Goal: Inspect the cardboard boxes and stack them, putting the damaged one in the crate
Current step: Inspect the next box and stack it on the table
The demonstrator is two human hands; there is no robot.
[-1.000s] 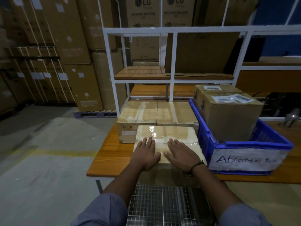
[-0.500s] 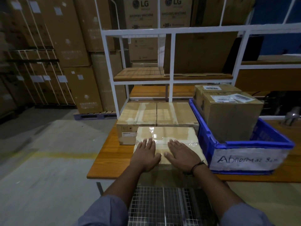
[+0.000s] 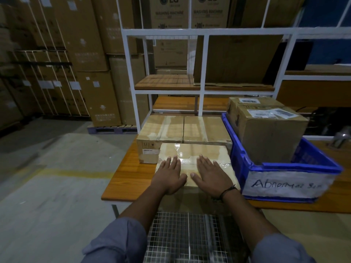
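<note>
— what's the person doing over there?
— pressing on the taped box (image 3: 193,152) at the front of the bench (image 3: 129,179); left hand (image 3: 169,176) and right hand (image 3: 211,176) lie flat on its top, side by side, fingers straight, gripping nothing
— and the others?
— two sealed boxes (image 3: 163,130) sit touching behind it; the blue crate (image 3: 242,160) just right of it holds two labelled boxes (image 3: 269,137)

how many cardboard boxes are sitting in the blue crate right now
2. The front box stands in the middle of the blue crate. The rear box sits right behind it at the far end, mostly covered. Anything lower inside may be hidden.
</note>
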